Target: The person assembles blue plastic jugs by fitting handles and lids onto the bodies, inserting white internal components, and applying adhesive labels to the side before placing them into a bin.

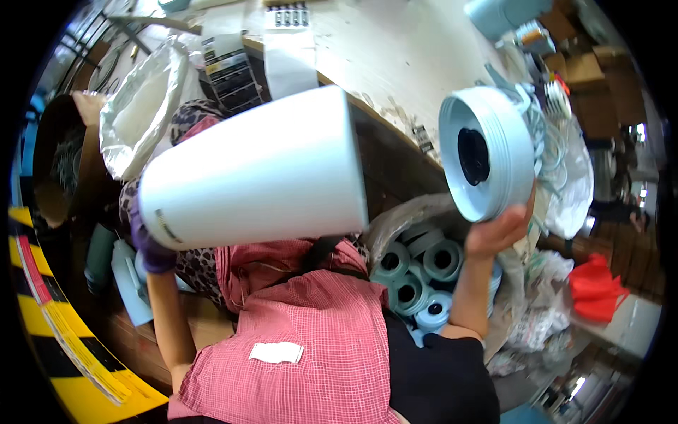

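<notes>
A large pale-blue bottle body [247, 177] lies tilted across the middle of the view, its wide end to the right. My left hand [150, 247], in a purple glove, is wrapped round its narrower end at the lower left. My bare right hand [496, 232] grips a light-blue screw lid [521, 152] from below and behind. The lid's threaded inner side, with a dark round centre, faces left. A gap separates the lid from the bottle body. Most fingers of both hands are hidden behind what they hold.
Below the lid, a plastic-lined container [424, 205] holds several similar lids [409, 293]. A worktable [395, 49] carries label strips [289, 53] and light-blue straps [554, 152]. On the left are a white plastic-lined bin [145, 106], bottles [131, 279] and a cardboard box [88, 162]. A red bag [597, 288] lies right.
</notes>
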A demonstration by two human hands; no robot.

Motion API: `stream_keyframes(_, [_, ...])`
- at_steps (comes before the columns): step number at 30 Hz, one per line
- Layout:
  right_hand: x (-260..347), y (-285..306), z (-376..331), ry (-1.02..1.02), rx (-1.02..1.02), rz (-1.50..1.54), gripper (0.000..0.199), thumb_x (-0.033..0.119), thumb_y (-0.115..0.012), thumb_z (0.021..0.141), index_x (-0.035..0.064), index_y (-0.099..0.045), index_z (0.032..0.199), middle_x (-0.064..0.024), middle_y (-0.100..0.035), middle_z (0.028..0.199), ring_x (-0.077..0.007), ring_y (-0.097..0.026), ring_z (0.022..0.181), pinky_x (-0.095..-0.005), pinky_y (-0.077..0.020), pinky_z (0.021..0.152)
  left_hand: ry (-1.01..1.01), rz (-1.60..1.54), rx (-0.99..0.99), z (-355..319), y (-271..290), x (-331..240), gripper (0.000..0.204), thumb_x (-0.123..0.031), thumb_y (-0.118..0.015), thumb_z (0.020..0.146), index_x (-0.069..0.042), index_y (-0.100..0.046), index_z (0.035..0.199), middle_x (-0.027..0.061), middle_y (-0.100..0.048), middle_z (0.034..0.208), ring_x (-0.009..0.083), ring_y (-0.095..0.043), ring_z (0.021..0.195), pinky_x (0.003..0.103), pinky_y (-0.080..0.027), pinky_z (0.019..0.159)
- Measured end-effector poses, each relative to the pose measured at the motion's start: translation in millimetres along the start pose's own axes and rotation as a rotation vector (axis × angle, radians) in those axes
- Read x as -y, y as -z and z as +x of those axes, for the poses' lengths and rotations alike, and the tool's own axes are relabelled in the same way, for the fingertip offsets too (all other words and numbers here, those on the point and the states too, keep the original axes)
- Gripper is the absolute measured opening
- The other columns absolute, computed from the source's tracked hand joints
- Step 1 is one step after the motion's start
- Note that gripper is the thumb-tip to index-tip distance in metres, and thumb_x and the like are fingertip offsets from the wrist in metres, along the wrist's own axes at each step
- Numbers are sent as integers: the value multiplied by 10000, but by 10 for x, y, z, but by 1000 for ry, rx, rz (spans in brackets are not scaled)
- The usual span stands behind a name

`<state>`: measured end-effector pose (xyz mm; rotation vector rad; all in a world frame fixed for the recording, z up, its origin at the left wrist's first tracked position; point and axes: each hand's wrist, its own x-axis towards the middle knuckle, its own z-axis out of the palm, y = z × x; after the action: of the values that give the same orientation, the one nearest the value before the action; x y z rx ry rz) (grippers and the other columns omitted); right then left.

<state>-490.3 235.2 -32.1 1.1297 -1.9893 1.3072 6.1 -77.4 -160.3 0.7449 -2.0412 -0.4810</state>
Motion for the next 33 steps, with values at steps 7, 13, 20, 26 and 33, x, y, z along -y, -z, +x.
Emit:
stream_keyframes(7, [854,-567,218,582,276,395,548,614,-346,1051,175,-471,1354,-233,-570,1303,-342,-612,1052,-479,-505,809,481,-366,80,-418,-695,-438,328,-123,-518,1025,7,-564,1323,137,-658,1217,223,-645,1079,335,-512,965])
stream_keyframes(13, [1010,-692,129,676,378,657,527,602,-361,1053,225,-452,1410,-196,-542,1311,-363,-608,1103,-480,-531,836,437,-284,63,-410,-443,-434,407,-185,-482,1053,-5,-497,1417,146,-594,1367,250,-601,1224,367,-487,1038])
stream_keyframes(20, [1098,-1158,76,460,293,571,570,455,-418,1077,-71,-562,1244,-251,-605,1201,-349,-643,939,-468,-541,747,395,-119,-166,-272,-80,-543,368,-241,-467,1053,-1,-542,1322,124,-650,1194,223,-640,1062,350,-526,920])
stream_keyframes(26, [998,-1141,108,633,273,643,584,561,-327,1073,31,-527,1215,-235,-556,1244,-337,-618,1002,-489,-541,798,545,-483,-241,-259,0,-645,352,-233,-471,1054,0,-544,1307,113,-649,1187,201,-634,1052,340,-523,914])
stream_keyframes(33, [1195,-1232,41,627,302,756,579,574,-332,1067,184,-439,1481,-204,-525,1289,-326,-613,1041,-473,-532,824,512,-167,-233,-362,-117,-622,458,-278,-526,1023,-1,-497,1386,122,-615,1306,232,-615,1162,363,-502,981])
